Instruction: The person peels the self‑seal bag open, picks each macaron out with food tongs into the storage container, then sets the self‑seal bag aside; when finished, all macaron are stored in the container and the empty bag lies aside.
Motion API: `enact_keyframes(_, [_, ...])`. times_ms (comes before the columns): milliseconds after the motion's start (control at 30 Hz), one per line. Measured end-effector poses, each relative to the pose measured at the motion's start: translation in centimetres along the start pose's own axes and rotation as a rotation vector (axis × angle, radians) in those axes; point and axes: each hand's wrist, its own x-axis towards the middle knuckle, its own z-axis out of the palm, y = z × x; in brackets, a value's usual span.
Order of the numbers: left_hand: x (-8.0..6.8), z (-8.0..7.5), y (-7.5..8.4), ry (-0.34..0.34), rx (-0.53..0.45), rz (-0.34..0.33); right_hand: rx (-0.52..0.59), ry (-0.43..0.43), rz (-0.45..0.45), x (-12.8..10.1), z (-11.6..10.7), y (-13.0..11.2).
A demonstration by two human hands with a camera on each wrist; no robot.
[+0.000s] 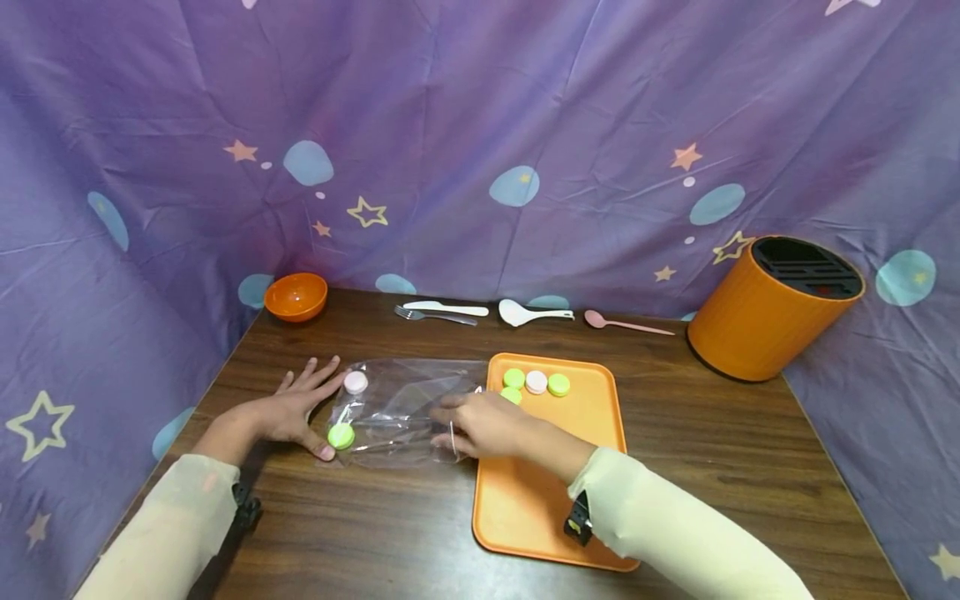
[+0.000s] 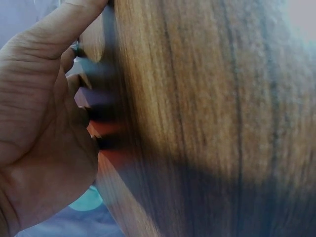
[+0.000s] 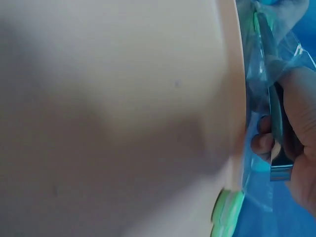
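Starting at the left, we see an orange bowl (image 1: 296,296) near the table's (image 1: 375,533) far left corner, against the purple star-print cloth (image 1: 480,125). Nearer us, our left hand (image 1: 296,410) lies flat on the wood with fingers spread and straight, its thumb and fingertips touching the left end of a clear plastic bag (image 1: 397,412); it grips nothing. Inside that end of the bag sit a pink macaron (image 1: 356,382) and, closer to us, a green macaron (image 1: 341,436).

Our right hand (image 1: 483,425) rests on the bag's right end, fingers curled around the plastic and a pair of metal tongs (image 3: 274,133), which the right wrist view shows pressed into the palm. That end of the bag overlaps the left rim of the orange tray (image 1: 555,483). On the tray's far part lie three green macarons (image 1: 558,384) and a pink one (image 1: 536,382).

Along the back edge we find a fork (image 1: 435,315), a white knife (image 1: 446,308), a white rice paddle (image 1: 529,313) and a pink spoon (image 1: 626,323). At far right stands an orange knife block (image 1: 772,317).
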Motion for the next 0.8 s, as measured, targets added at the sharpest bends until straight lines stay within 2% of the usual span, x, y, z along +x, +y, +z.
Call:
enact_keyframes(367, [-0.1,0.2,-0.3,0.003,0.021,0.019,-0.065,0.023,0.052,0.8,0.8,-1.6])
enact_keyframes(667, [-0.1,0.0,0.4,-0.017,0.041,-0.019,-0.076,0.114,-0.023,-1.0,0.1,-1.5])
enact_keyframes(800, [-0.1,-0.1,0.6,-0.026,0.049,-0.030,-0.096,0.115,0.016,-2.0,-0.8,-1.4])
